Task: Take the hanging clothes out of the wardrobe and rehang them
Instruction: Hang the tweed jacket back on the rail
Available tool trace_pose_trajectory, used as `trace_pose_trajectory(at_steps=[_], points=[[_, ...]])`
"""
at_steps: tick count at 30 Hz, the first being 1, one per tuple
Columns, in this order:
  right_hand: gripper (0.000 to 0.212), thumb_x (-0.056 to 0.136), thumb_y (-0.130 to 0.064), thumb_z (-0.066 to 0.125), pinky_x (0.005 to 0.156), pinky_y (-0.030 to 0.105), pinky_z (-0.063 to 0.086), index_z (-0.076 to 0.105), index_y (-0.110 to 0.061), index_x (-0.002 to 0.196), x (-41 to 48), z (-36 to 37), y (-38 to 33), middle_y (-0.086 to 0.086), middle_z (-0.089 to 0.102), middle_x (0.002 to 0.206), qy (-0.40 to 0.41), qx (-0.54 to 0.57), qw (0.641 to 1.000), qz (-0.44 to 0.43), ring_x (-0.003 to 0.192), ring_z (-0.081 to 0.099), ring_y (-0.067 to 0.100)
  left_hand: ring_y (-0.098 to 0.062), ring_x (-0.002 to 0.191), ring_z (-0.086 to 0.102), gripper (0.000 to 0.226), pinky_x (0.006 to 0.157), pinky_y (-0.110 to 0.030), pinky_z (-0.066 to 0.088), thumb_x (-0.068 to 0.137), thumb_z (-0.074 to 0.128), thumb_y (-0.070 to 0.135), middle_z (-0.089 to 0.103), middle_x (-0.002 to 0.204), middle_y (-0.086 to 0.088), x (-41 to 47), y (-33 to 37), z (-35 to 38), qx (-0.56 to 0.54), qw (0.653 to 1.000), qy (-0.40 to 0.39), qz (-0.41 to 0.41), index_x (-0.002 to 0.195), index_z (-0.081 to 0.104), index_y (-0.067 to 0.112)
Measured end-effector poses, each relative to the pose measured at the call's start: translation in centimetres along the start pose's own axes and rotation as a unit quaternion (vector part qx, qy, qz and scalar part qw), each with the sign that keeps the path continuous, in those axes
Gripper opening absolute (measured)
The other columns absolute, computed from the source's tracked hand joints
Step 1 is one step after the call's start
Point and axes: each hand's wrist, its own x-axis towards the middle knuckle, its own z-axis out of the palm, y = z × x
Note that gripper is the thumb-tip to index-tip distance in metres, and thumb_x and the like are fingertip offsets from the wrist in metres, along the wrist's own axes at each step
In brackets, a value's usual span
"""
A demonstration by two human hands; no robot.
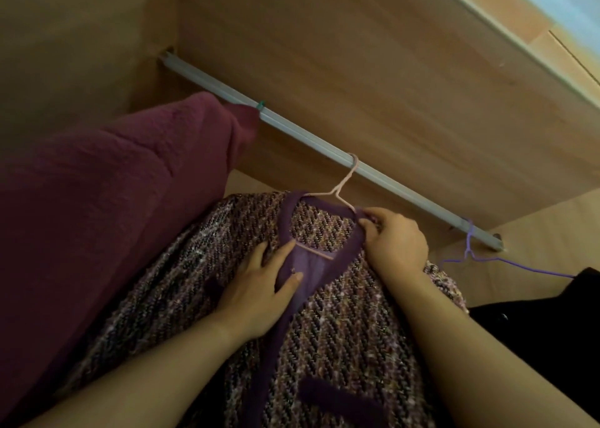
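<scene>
The tweed jacket (pixel 341 314) hung just below the rail (pixel 292 132) on a thin pink hanger (pixel 344 184), whose hook was over the rail's middle stretch. The right hand (pixel 396 239), below the rail and to the right of that hook, had its fingers curled tight round the purple-trimmed collar where the hanger's shoulder ended. The left hand (pixel 259 284), lower and further from the rail, lay flatter on the front edge; its thumb sat on the lining side and its fingers on the tweed, so it appeared to pinch the trim lightly.

The cloth looked thick, coarse and soft — probably fairly heavy for so slight a wire hanger, and not slippery. It would likely sag and slide off one shoulder if pulled by the front alone. The safer hold seemed to be the hanger's neck just under the rail, with the other hand supporting the collar — lifting the hook clear rather than dragging it.
</scene>
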Motion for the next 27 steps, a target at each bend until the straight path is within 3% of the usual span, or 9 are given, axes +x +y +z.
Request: trace_pose_trajectory(at_steps=[6,9,14,18,22,27], points=[[0.039,0.09,-0.042,0.054,0.081,0.033,0.046,0.054,-0.031,0.127,-1.2,-2.8,1.6,-0.001,0.066,0.117,-0.079,-0.033,0.993,-0.087,0.106,0.059,0.025,-0.022,0.144,0.011,0.058,0.114,-0.039,0.023,0.093,0.032,0.057,0.001,0.158,0.008,-0.8,-0.7,-0.5,0.003,1.0,-0.001,0.025,0.145,0.005,0.05],[0.041,0.089,-0.047,0.054,0.084,0.035,0.05,0.054,-0.031,0.127,-1.7,-5.3,3.0,-0.003,0.065,0.118,-0.123,-0.05,0.988,-0.077,0.105,0.06,0.022,-0.021,0.144,0.012,0.059,0.115,-0.038,0.022,0.093,0.031,0.057,0.001,0.158,0.009,-1.2,-0.7,-1.0,0.001,0.999,-0.01,0.032,0.146,0.004,0.049],[0.04,0.088,-0.047,0.055,0.072,0.032,0.051,0.061,-0.024,0.119,-4.3,-6.6,4.1,0.002,0.07,0.103,-0.058,-0.035,0.998,-0.011,0.091,0.064,0.022,-0.023,0.143,0.015,0.063,0.114,-0.041,0.025,0.092,0.032,0.059,0.004,0.158,0.008,-1.8,-0.3,-1.0,-0.005,0.999,-0.018,0.034,0.146,0.002,0.047],[0.041,0.088,-0.046,0.057,0.082,0.031,0.048,0.06,-0.022,0.121,-5.9,-6.8,3.4,-0.001,0.066,0.116,-0.029,0.027,0.999,0.031,0.103,0.061,0.02,-0.024,0.141,0.021,0.071,0.111,-0.043,0.029,0.091,0.034,0.06,0.008,0.157,0.006,-2.8,0.6,-0.9,-0.008,1.0,-0.014,0.026,0.148,-0.003,0.041],[0.052,0.088,-0.044,0.058,0.097,0.039,0.045,0.052,-0.015,0.131,-7.5,-7.7,2.5,0.003,0.058,0.13,-0.001,0.082,0.996,0.032,0.117,0.054,0.022,-0.024,0.142,0.019,0.075,0.114,-0.04,0.025,0.091,0.033,0.06,0.008,0.158,0.002,-4.5,1.5,-1.1,-0.009,1.0,-0.011,0.009,0.15,-0.004,0.031],[0.067,0.089,-0.039,0.059,0.103,0.031,0.033,0.032,-0.011,0.144,-10.3,-8.5,1.4,0.006,0.038,0.146,0.0,0.15,0.987,0.055,0.13,0.039,0.021,-0.022,0.142,0.019,0.075,0.115,-0.036,0.022,0.092,0.032,0.059,0.012,0.158,-0.002,-7.5,3.1,-1.4,0.009,0.999,-0.031,0.005,0.151,0.005,0.021]])
